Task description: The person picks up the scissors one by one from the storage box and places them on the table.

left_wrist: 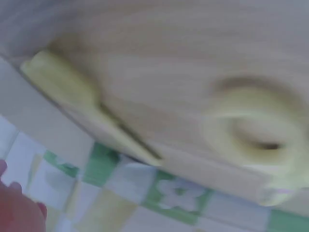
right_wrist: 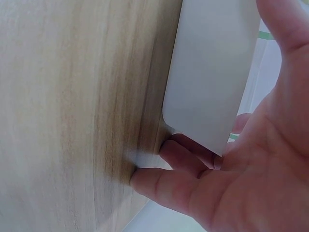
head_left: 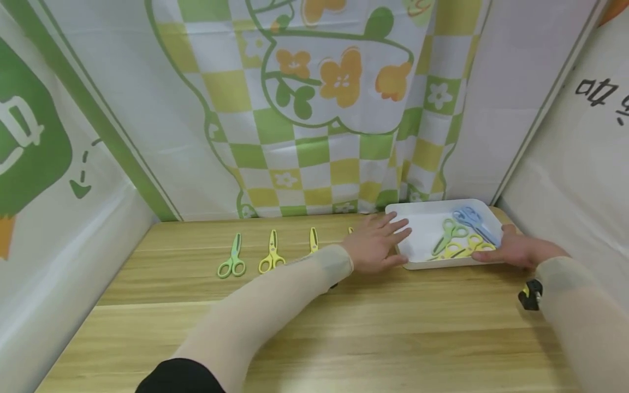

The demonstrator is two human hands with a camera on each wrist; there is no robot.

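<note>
Green scissors (head_left: 235,256) lie near the worktop's (head_left: 304,327) back edge. The left hand (head_left: 375,245), fingers spread wide, overlaps the white tray (head_left: 417,234) near the back right corner. The right hand (head_left: 528,250) grips its right end; best keep it level, so the blue scissors (head_left: 472,220) inside don't slide.

- White rectangular tray (head_left: 415,232) at the far right of the wooden table (head_left: 344,333); right hand (head_left: 523,250) grips its right end; left hand (head_left: 375,243) spreads its fingers at the left end;
- blue scissors (head_left: 472,219), green scissors (head_left: 446,236) and yellow scissors (head_left: 467,250) jumbled inside, rightward;
- row of closed scissors (head_left: 273,252) left of it; leftmost green, others yellow; blades pointing away
</note>
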